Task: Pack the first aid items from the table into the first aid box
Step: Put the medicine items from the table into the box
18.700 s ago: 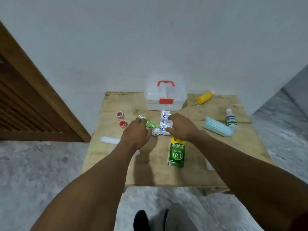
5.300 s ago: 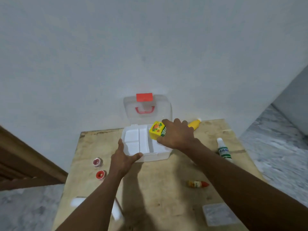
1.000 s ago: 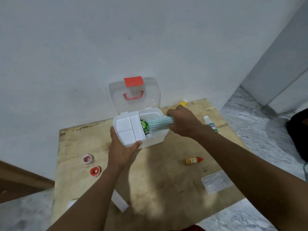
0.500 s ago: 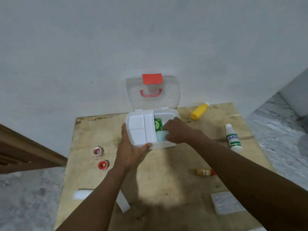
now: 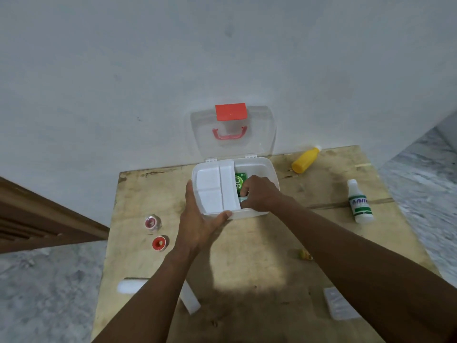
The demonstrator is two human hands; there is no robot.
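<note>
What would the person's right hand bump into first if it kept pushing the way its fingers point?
Probably the green packet lying in the white plastic first aid box: the right hand points leftward toward it, though depth is unclear.

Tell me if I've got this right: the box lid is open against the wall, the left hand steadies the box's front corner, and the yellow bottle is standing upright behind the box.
Not quite. In the head view the yellow bottle lies on its side, on the table to the right of the first aid box, not upright behind it. The rest holds: the lid is open against the wall and the left hand steadies the box's front corner.

Bare forearms — no sleeves; no rings
</note>
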